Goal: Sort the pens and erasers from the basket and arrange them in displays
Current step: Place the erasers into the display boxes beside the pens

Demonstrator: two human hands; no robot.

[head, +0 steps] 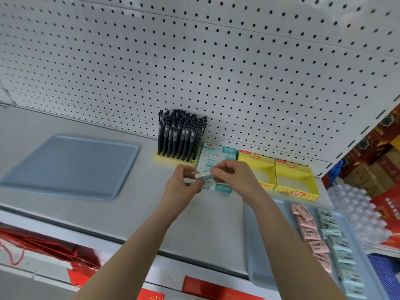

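Eraser-stocking step — left hand (pixel 182 185) and right hand (pixel 236 176) both pinch one pale eraser (pixel 202 176), just above the teal display box (pixel 229 151) on the shelf (pixel 134 204). Next, likely: seat it flat in the row.

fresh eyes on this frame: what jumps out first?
Dead centre, the left hand and right hand both pinch a small pale eraser in front of a teal-and-white eraser box. Behind them, black pens stand packed in a yellow holder against the pegboard. To the right sit two yellow display boxes, and nearer, pink erasers and pale green erasers on a tray.
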